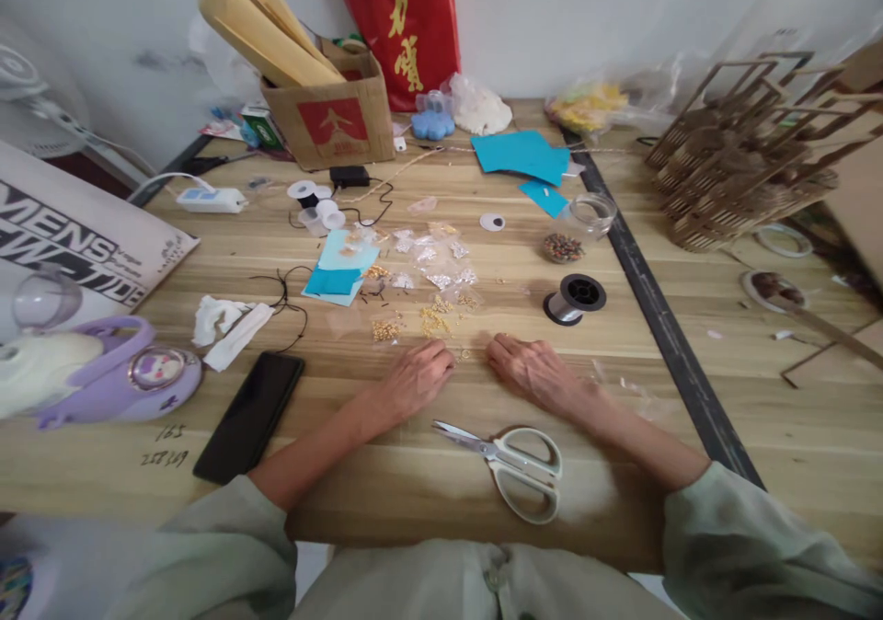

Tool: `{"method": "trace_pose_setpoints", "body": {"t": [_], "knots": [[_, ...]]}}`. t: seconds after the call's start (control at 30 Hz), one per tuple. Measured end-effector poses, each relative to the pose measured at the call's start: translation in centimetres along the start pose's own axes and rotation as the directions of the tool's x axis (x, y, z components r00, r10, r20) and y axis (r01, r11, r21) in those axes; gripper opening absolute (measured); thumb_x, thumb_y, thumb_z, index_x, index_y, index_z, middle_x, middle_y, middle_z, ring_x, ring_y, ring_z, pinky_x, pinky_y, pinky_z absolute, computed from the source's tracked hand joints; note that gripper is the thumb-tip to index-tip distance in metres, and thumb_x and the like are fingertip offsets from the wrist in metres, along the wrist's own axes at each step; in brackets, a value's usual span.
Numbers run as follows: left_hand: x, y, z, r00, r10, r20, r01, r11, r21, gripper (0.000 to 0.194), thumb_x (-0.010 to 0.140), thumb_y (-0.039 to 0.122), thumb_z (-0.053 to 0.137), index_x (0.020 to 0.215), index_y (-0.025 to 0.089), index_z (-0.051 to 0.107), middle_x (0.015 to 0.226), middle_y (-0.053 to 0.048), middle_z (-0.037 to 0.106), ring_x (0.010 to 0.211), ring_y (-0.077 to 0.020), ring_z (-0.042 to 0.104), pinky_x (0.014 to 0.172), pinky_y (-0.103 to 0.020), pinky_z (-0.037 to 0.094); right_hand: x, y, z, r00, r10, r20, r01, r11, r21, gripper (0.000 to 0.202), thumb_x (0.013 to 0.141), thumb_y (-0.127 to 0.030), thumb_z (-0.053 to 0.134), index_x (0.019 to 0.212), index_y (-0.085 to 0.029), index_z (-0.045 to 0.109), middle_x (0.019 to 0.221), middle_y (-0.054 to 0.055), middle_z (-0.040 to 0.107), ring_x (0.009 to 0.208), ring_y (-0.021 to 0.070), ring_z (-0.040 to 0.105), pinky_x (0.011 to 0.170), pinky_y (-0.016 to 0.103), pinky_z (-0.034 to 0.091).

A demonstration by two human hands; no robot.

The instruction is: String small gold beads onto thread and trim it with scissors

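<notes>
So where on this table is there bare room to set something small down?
Bare tabletop shows between the left forearm and white-handled scissors, and right of the scissors, on the near side of the right forearm. It's crowded just beyond the left hand: gold beads, small plastic bags and blue cards. The cardboard box crowds the back.

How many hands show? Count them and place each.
2: the left hand just in front of the gold beads, the right hand near the wire spool.
</notes>
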State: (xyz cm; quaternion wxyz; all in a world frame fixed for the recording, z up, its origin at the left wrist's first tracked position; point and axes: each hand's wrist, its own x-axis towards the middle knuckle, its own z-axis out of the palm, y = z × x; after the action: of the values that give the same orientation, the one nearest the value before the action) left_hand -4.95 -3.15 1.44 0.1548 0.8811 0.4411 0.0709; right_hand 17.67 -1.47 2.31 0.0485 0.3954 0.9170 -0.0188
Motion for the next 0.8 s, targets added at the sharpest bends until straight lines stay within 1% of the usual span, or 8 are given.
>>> {"method": "trace_pose_setpoints", "body": {"t": [0.13, 0.2, 0.27, 0.4, 0.5, 0.63, 0.73, 0.8], "knots": [[0.5, 0.1, -1.1, 1.0, -0.015, -0.026, 0.014, 0.998, -0.055, 0.02, 0.093, 0.019, 0.044, 0.082, 0.015, 0.06, 0.085, -0.007, 0.06, 0.078, -0.0176, 0.057, 0.075, -0.03, 0.045, -0.2, 0.7, -0.4, 1.0, 0.005, -0.029, -0.002, 0.996, 0.084, 0.015, 0.095, -0.016, 0.041, 0.093, -0.017, 0.055, 0.09, 0.006, 0.062, 0.066, 0.0153, 0.056, 0.053, 0.028, 0.027], [0.9, 0.0, -1.7, 0.999, -0.015, -0.052, 0.009, 0.994, -0.111, 0.017, 0.091, 0.017, 0.047, 0.079, 0.015, 0.06, 0.081, -0.006, 0.061, 0.076, -0.0167, 0.057, 0.073, -0.028, 0.044, -0.3, 1.2, -0.5, 0.998, 0.007, -0.07, 0.005, 0.986, 0.165, 0.014, 0.095, -0.018, 0.041, 0.089, -0.018, 0.054, 0.086, 0.005, 0.061, 0.063, 0.0139, 0.054, 0.054, 0.027, 0.028], [1.5, -0.2, -1.9, 0.997, -0.024, -0.068, 0.012, 0.986, -0.169, 0.014, 0.086, 0.012, 0.051, 0.076, 0.015, 0.061, 0.076, -0.004, 0.062, 0.069, -0.0146, 0.056, 0.069, -0.026, 0.044, -0.3, 1.8, -0.5, 0.992, 0.017, -0.122, 0.016, 0.965, 0.263, 0.013, 0.093, -0.019, 0.042, 0.086, -0.018, 0.053, 0.08, 0.003, 0.059, 0.061, 0.013, 0.052, 0.056, 0.026, 0.029], [2.6, -0.9, -1.4, 0.99, -0.097, -0.104, 0.062, 0.951, -0.302, 0.011, 0.073, 0.007, 0.057, 0.069, 0.016, 0.061, 0.063, 0.0, 0.062, 0.056, -0.0103, 0.053, 0.058, -0.022, 0.041, 0.0, 2.7, -0.3, 0.982, 0.042, -0.185, 0.051, 0.88, 0.472, 0.01, 0.084, -0.012, 0.044, 0.079, -0.018, 0.05, 0.071, 0.001, 0.055, 0.059, 0.0123, 0.05, 0.056, 0.024, 0.032], [3.0, -1.2, -1.0, 0.984, -0.125, -0.129, 0.059, 0.902, -0.428, 0.008, 0.07, 0.009, 0.058, 0.065, 0.016, 0.059, 0.059, 0.001, 0.061, 0.052, -0.009, 0.053, 0.055, -0.02, 0.041, 0.2, 3.1, -0.2, 0.979, 0.074, -0.191, 0.051, 0.813, 0.58, 0.012, 0.077, -0.008, 0.045, 0.074, -0.019, 0.049, 0.066, -0.001, 0.053, 0.055, 0.0109, 0.048, 0.055, 0.022, 0.033], [3.5, -1.2, -1.1, 0.978, -0.183, -0.1, 0.099, 0.83, -0.548, 0.006, 0.07, 0.013, 0.06, 0.064, 0.015, 0.058, 0.058, 0.001, 0.061, 0.052, -0.0091, 0.054, 0.052, -0.019, 0.042, 0.4, 3.4, -0.3, 0.973, 0.135, -0.189, 0.017, 0.771, 0.636, 0.011, 0.073, -0.008, 0.047, 0.071, -0.019, 0.05, 0.062, -0.002, 0.054, 0.053, 0.0101, 0.049, 0.054, 0.021, 0.034], [3.8, -1.2, -1.4, 0.975, -0.204, -0.087, 0.115, 0.799, -0.59, 0.004, 0.07, 0.015, 0.062, 0.066, 0.014, 0.06, 0.059, 0.0, 0.062, 0.053, -0.0093, 0.055, 0.052, -0.019, 0.043, 0.5, 3.7, -0.4, 0.969, 0.156, -0.193, 0.009, 0.754, 0.657, 0.01, 0.074, -0.009, 0.048, 0.075, -0.018, 0.052, 0.062, -0.002, 0.054, 0.053, 0.01, 0.05, 0.053, 0.021, 0.035], [4.1, -1.3, -1.5, 0.974, -0.208, -0.087, 0.115, 0.79, -0.603, 0.002, 0.07, 0.014, 0.063, 0.07, 0.013, 0.063, 0.062, -0.001, 0.064, 0.056, -0.0101, 0.057, 0.054, -0.019, 0.046, 0.6, 4.0, -0.4, 0.965, 0.164, -0.206, 0.013, 0.751, 0.66, 0.01, 0.075, -0.009, 0.048, 0.077, -0.018, 0.053, 0.064, -0.002, 0.055, 0.054, 0.0103, 0.051, 0.054, 0.021, 0.036]]}}
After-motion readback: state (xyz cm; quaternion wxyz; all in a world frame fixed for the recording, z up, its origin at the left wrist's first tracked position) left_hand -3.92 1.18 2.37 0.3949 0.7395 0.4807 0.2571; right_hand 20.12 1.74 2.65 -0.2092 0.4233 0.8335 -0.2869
